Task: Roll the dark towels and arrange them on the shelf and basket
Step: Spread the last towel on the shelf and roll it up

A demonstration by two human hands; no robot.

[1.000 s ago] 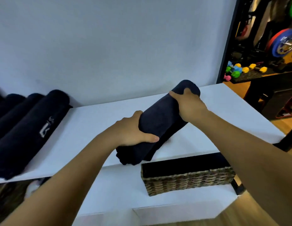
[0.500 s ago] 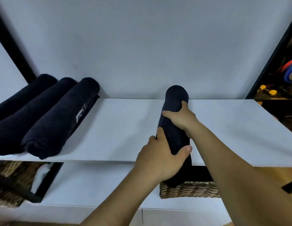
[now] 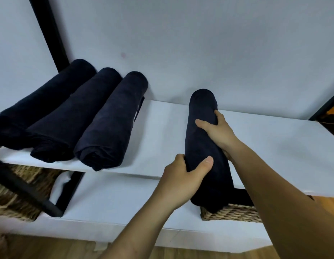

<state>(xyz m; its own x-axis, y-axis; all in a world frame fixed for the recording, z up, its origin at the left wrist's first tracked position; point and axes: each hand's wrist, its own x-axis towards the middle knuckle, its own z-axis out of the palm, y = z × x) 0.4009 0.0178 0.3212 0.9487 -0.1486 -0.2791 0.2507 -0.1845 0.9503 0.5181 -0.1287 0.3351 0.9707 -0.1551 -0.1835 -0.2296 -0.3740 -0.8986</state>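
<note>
as three rolls (image 3: 44, 107) (image 3: 76, 118) (image 3: 112, 122) rest, two hands (image 3: 182, 181) (image 3: 217, 132) grip one roll (image 3: 200, 148), maybe aloft.

We face a plain pale grey-blue wall (image 3: 199, 43), evenly lit. A black upright post (image 3: 48, 32) crosses it on the left. Near us, brown wooden floor (image 3: 41, 247) shows along the bottom.

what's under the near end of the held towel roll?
A wicker basket on the lower shelf. The held towel roll and upper shelf cover its inside, so contents cannot be seen.
</note>
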